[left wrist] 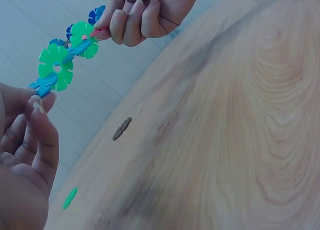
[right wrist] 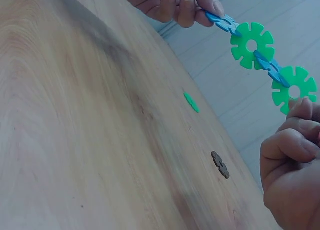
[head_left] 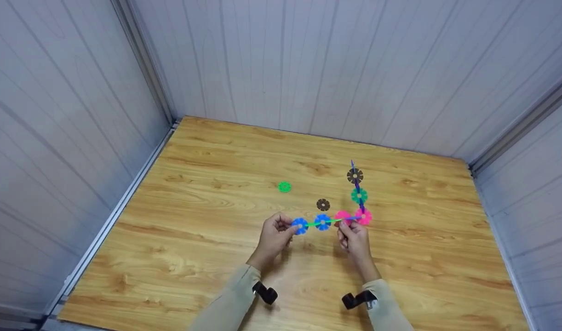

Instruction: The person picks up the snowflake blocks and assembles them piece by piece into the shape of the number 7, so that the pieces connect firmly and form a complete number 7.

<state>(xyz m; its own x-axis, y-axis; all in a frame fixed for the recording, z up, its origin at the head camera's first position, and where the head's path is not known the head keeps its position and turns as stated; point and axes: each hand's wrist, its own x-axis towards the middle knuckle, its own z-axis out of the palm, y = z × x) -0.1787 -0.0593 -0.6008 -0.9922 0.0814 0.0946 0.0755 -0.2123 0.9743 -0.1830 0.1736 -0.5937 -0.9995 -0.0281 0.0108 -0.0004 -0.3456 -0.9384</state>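
Observation:
A chain of slotted, flower-shaped plastic discs is held up between both hands. My left hand (head_left: pixel 272 236) pinches the blue disc (head_left: pixel 300 226) at the chain's left end, between thumb and fingers. Green discs (right wrist: pixel 252 46) alternate with blue ones along this stretch, set crosswise into each other's slots. My right hand (head_left: pixel 356 241) pinches the chain near a pink disc (head_left: pixel 343 217); its fingers partly hide the joint there. Past a second pink disc (head_left: pixel 364 216) the chain bends away from me, through a teal disc (head_left: pixel 359 196) and a brown disc (head_left: pixel 355 175).
A loose brown disc (head_left: pixel 323 204) lies flat on the wooden tabletop (head_left: pixel 207 193) just beyond the chain. Farther left lies a loose green disc (head_left: pixel 284 187). Pale panel walls (head_left: pixel 262 69) stand at the back and both sides.

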